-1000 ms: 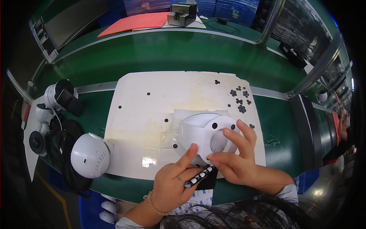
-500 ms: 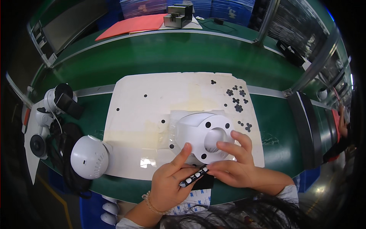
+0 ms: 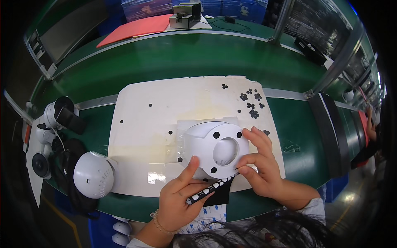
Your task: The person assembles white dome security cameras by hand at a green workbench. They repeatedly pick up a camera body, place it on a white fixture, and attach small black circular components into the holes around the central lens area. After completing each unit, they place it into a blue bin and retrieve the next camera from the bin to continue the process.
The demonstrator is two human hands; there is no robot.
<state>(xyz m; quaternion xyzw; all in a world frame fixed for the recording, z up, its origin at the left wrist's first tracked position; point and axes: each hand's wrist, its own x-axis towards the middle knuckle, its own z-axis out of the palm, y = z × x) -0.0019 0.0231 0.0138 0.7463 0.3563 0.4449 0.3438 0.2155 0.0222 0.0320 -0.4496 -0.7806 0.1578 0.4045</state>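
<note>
Head view, and here's the geometry; the white housing (image 3: 191,144) sits ahead of both hands, on the white board (image 3: 136,153) over the green worktop (image 3: 297,132), its ringed opening tilted toward the person; the right hand (image 3: 262,171) is nearer that ring, right at its lower-right rim; its grip is drawn together at thumb and finger, pinching what looks like a small dark piece (image 3: 237,168), other fingers spread up along the rim! Over to the left hand (image 3: 178,200); fingers closed on the black strip (image 3: 205,192) with white round spots, long axis slanting from lower left to upper right, its far end just below the right fingertips; the left thumb stands up across the housing's left side, contact impossible to call.

The count, then; one housing between the hands, three black dots (image 3: 216,135) showing on its ring; one strip; one rounded white unit (image 3: 94,175) off to the left; four loose black discs (image 3: 170,132) plainly visible left of the housing; black clusters (image 3: 253,113) at upper right, packed too tightly for a sure tally.
</note>
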